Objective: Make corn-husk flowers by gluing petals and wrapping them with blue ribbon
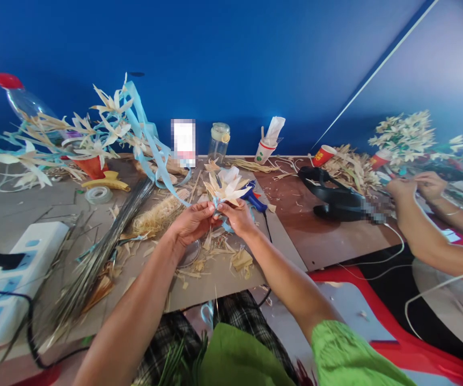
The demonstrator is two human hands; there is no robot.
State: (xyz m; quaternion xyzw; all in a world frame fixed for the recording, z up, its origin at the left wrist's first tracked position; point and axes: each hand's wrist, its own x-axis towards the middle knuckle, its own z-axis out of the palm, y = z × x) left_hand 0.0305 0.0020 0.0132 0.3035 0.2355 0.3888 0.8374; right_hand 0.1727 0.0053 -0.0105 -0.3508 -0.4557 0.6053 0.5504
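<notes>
Between my two hands stands a cream flower (pixel 228 186) with pointed husk-like petals, held upright at its base. My left hand (pixel 195 220) pinches light blue ribbon (pixel 179 198) at the flower's base; the ribbon runs up to the decorated branches on the left. My right hand (pixel 238 217) closes its thumb and fingers round the base just under the petals. A thin stem points down below the hands. Directly behind the flower lies a blue glue gun (pixel 256 201) with a black cord. Husk scraps (pixel 241 261) litter the board beneath my hands.
On the left are a bundle of thin wires (pixel 106 252), a white power strip (pixel 24 279), a tape roll (pixel 98 195) and flowered branches (pixel 110 115). A clear jar (pixel 219 140) and paper cup (pixel 265 151) stand by the wall. At right, another person's hands (pixel 416 185) work near a black device (pixel 331 195).
</notes>
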